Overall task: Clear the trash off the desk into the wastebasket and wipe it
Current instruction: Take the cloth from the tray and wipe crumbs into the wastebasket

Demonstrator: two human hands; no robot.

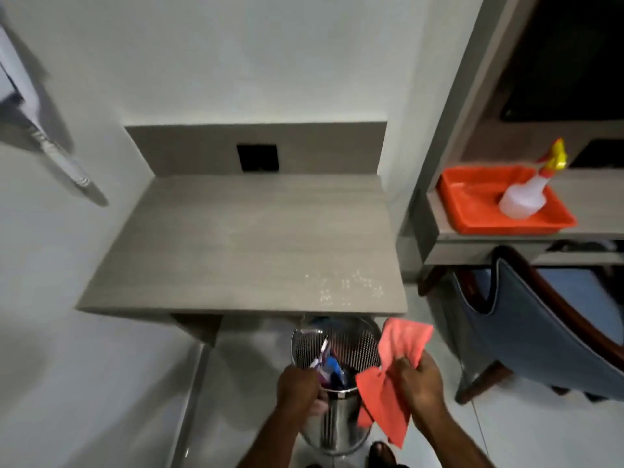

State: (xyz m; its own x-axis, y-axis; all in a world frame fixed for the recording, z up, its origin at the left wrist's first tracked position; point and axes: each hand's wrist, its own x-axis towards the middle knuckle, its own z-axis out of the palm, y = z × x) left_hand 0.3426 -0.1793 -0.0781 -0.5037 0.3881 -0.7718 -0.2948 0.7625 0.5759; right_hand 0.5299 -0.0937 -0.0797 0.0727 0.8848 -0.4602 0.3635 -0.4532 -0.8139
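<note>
Standing on the floor just below the front edge of the grey wood-grain bench [236, 238]: shiny perforated metal wastebasket [332, 346], upright, holding crumpled wrappers [329, 366]. Hanging over its right rim: coral-red cloth [398, 346]. Glistening near the bench's front right corner: droplets [347, 285].

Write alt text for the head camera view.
A person's left hand grips the rim of a metal wastebasket holding wrappers, while the right hand holds an orange cloth. The desk above shows droplets near its front right corner.
</note>
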